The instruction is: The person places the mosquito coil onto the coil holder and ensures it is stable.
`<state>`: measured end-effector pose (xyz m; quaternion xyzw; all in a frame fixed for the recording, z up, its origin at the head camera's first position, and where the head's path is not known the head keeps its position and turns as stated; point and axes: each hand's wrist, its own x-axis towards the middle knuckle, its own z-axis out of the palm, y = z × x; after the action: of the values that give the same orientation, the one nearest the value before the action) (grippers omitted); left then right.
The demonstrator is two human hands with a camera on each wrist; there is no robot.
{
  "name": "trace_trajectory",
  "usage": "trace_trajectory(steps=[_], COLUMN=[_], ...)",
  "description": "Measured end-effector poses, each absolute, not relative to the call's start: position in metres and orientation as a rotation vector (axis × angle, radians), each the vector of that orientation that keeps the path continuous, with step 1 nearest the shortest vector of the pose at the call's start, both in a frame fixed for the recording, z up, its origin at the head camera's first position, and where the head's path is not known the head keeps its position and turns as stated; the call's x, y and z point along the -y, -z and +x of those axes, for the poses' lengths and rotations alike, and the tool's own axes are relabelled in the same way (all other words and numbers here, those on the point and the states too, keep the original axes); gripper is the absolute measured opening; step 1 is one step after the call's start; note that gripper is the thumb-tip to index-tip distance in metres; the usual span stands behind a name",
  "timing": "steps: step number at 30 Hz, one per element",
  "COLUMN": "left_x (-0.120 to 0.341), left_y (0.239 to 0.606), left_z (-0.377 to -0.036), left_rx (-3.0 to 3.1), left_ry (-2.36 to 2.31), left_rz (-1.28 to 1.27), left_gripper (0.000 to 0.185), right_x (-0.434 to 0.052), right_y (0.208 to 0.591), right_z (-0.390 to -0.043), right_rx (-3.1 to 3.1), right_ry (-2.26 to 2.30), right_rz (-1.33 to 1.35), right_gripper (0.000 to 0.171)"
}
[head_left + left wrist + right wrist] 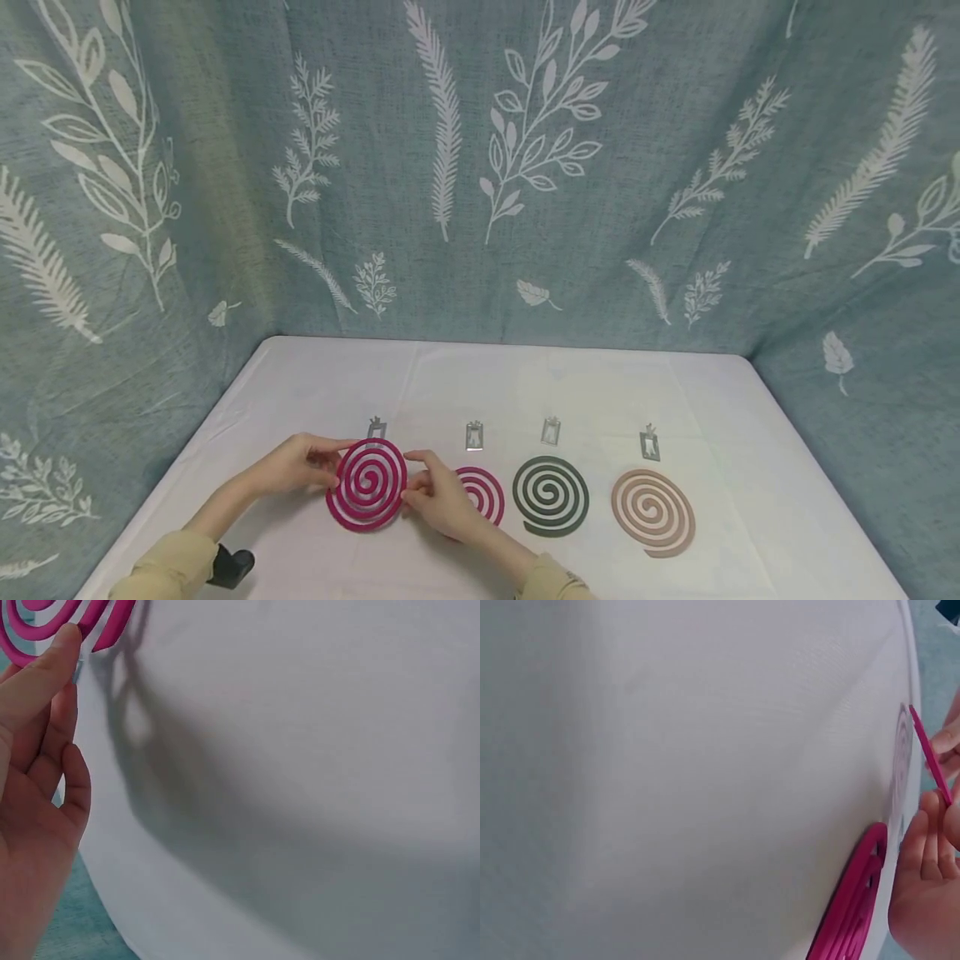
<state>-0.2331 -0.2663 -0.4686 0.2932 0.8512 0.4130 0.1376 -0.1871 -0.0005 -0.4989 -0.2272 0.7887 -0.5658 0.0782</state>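
We've got the pink coil (367,484) pinched at its rims between left hand (294,465) and right hand (437,500), so we keep the grip light since it looks brittle.

Head view: from above the near edge, facing forward and down at medium range; takes in the whole table (525,383), cloth backdrop (525,167) from 9 through 12 to 3 o'clock. Held coil (367,483) sits at 7 o'clock of table centre.

Left wrist view: very close, beside the left hand (34,795), looking across bare table (300,765); coil (56,619) edge at 11 o'clock.

Right wrist view: very close, low over table (690,765), right hand (930,877) at 4 o'clock; coil (930,754) seen edge-on at 3 o'clock.

Shared by all three: coil, tabletop.
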Motion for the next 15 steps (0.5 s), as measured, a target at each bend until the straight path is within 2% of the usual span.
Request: trace_trajectory(steps=[15], left_x=[0.261], left_y=[0.450], left_z=[-0.237], left_rx=[-2.343], left_ry=[-1.314], left_rz=[0.871], left_gripper=[0.061], right_x=[-0.012], right_y=[0.479], right_z=[-0.198], right_rx=[-2.057], right_ry=[2.101], right_rz=[-0.357], right_gripper=[0.029])
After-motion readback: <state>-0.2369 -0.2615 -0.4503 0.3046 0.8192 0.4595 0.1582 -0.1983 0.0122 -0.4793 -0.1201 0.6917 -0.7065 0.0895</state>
